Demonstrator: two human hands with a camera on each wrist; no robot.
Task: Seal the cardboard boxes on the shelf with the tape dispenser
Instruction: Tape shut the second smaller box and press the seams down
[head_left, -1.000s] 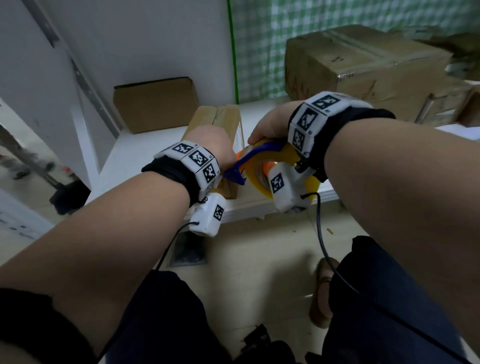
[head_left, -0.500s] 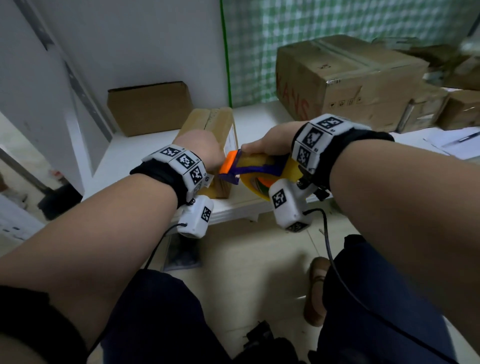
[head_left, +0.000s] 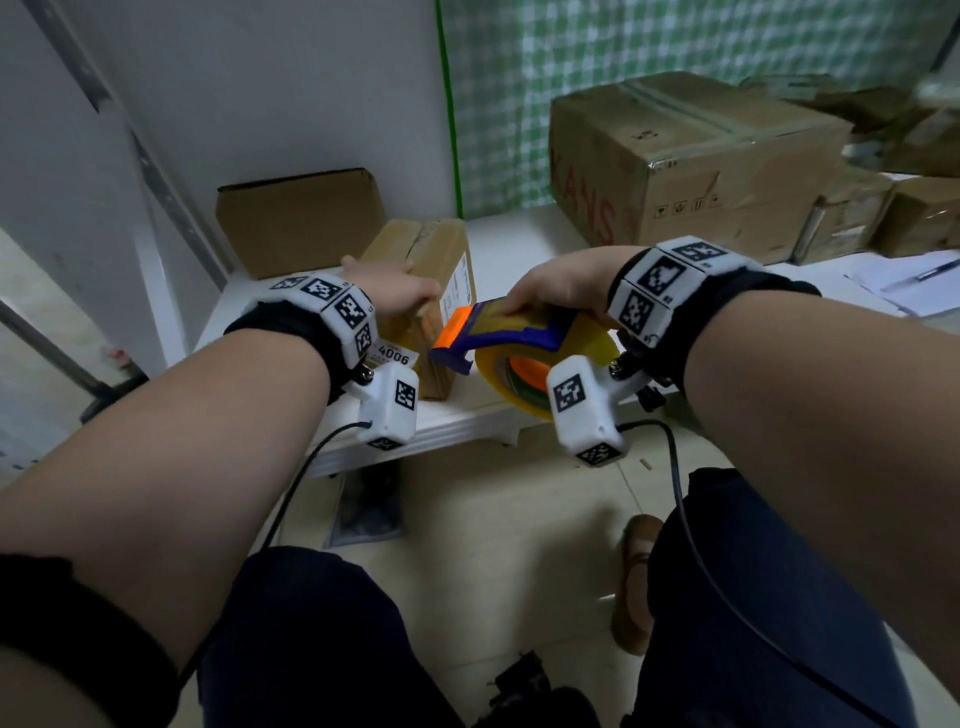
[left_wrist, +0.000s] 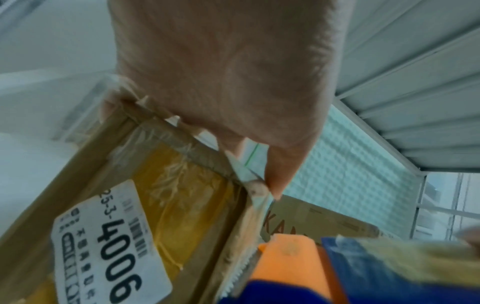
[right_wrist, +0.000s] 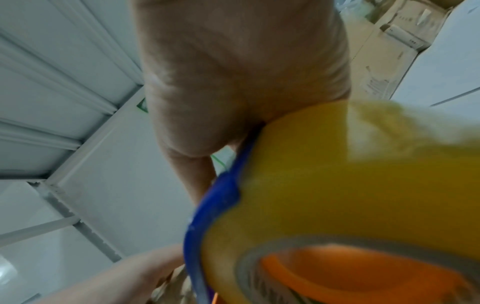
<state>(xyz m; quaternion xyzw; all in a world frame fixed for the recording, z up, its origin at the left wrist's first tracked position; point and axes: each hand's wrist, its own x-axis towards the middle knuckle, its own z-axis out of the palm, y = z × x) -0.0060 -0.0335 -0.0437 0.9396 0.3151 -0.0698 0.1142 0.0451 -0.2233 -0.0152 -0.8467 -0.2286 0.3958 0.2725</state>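
small box (head_left: 431, 244) on shelf (head_left: 511, 244) | left grip (head_left: 395, 291) holds its near top edge | right grip (head_left: 561, 286) wrapped round tape dispenser (head_left: 519, 338), now drawn back right of box, blade beside its corner | strip probably laid, cut due

Box label (left_wrist: 111, 244) "4006"; lg. box (head_left: 701, 171) "KANS"

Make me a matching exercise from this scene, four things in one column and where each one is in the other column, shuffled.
1. tape dispenser
2. labelled box
3. large box
4. pen

A. on the papers, far right
B. held by the left hand
C. back of the shelf, taped on top
D. in the right hand

Pairs: 1-D, 2-B, 3-C, 4-A
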